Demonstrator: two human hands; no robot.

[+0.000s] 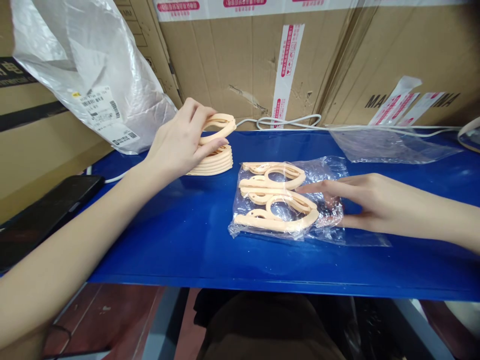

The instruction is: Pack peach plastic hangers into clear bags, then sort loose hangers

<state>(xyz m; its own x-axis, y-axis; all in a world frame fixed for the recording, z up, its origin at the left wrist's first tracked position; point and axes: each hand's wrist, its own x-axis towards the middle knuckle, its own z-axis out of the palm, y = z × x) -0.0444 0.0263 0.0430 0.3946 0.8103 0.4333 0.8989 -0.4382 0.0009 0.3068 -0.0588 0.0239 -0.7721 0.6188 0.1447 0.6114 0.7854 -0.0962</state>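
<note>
Left forearm [82,247], bare, nearest the camera, crossing the desk [180,240] from lower left.

Left hand [180,135]: gripping a peach plastic piece [225,131], fingers above, thumb beneath. Piece sits tilted over the loose stack [217,162], a gap between them at the near end. Whether one layer or two is pinched, cannot tell.

Right hand [360,200]: fingers apart, thumb and index spread, closed on nothing that shows. Index tip reaches the peach pieces in the clear bag [332,170]; film blurs whether it lies inside or on top.

Progress, as judged: partway. Two bagged pieces [292,225] lie side by side, flat, rings showing; depth of layers unclear. Bag not sealed, as far as can be seen, its loose end toward the right hand. Outside it: the gripped piece plus several in the stack. Second clear bag [393,142] flat at the back right, nothing seen in it.

Writing: right carton [423,55] shows "MA" at each end of a word, tape over the middle. White tape [288,65] on the back carton [210,60]: red Chinese characters, handling icons. Grey-white plastic bag [71,50] bears a label [108,117] with barcodes and a square code; print too small. Black phone [48,220]: no brand seen.
</note>
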